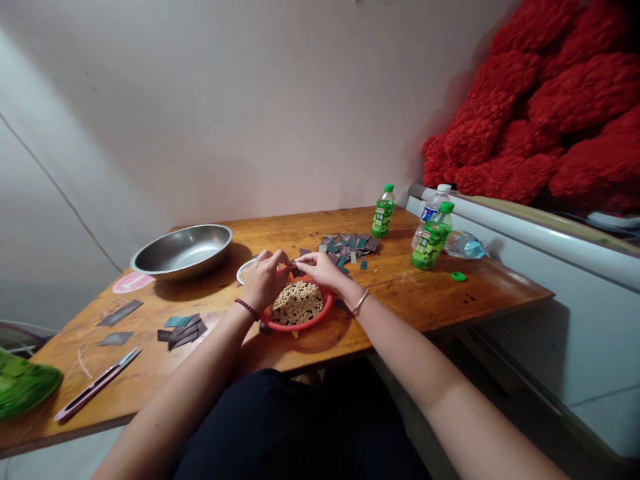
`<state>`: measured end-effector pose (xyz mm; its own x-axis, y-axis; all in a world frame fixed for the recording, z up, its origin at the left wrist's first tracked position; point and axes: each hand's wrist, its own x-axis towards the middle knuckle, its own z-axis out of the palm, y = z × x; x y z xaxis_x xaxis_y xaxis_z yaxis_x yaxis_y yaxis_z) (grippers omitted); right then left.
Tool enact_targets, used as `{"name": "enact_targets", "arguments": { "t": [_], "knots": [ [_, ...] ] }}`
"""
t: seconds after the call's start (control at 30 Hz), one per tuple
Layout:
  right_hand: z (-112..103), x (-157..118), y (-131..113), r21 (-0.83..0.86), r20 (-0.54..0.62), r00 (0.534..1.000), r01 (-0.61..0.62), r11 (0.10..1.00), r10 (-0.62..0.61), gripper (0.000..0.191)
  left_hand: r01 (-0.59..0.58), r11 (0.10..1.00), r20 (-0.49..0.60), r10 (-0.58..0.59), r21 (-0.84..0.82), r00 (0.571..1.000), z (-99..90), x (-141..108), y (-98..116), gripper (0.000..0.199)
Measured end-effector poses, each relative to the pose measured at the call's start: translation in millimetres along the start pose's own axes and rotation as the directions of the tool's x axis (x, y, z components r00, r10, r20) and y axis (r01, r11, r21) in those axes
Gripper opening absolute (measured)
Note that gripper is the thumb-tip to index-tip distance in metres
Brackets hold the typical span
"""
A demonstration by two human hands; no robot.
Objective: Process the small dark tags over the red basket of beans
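My left hand (264,279) and my right hand (323,269) meet fingertip to fingertip above the far rim of a red plastic basket (329,308). Both are closed in a pinch. A small dark bit shows at the fingertips, too small to name. Cream-coloured beads or beans (297,301) with some black ones among them heap in the basket. Partly behind my left hand sits a small white bowl (239,275) with similar pale pieces. Beyond my right hand lies a loose pile of dark rectangular pieces (350,248), a few of them green.
A wide steel basin (183,252) stands at the back left. Flat dark strips (186,332) and a box cutter-like tool (97,385) lie at left. Green-labelled bottles (433,239) (383,212) and a green cap (459,277) are at right, beside a white chest (590,293) bearing red bundles (545,113).
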<state>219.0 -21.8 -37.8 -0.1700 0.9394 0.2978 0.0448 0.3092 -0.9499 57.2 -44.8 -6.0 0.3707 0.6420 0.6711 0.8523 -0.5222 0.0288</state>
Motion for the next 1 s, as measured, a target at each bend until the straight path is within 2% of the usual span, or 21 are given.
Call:
{"name": "enact_targets", "arguments": {
  "t": [0.3, 0.6, 1.0],
  "knots": [
    [3.1, 0.0, 0.1, 0.049, -0.043, 0.998, -0.034, 0.998, 0.036, 0.014, 0.006, 1.000, 0.022, -0.006, -0.015, 1.000, 1.2, -2.1, -1.6, 0.022],
    [4.3, 1.5, 6.1, 0.087, -0.072, 0.996, -0.037, 0.995, 0.044, 0.013, -0.040, 0.998, 0.042, 0.042, -0.039, 0.998, -3.4, -1.1, 1.6, 0.016],
    [3.2, 1.2, 0.6, 0.098, -0.050, 0.998, -0.042, 0.994, 0.047, 0.015, -0.063, 0.996, 0.042, 0.066, -0.070, 0.997, -2.1, -0.8, 1.3, 0.016]
  ]
}}
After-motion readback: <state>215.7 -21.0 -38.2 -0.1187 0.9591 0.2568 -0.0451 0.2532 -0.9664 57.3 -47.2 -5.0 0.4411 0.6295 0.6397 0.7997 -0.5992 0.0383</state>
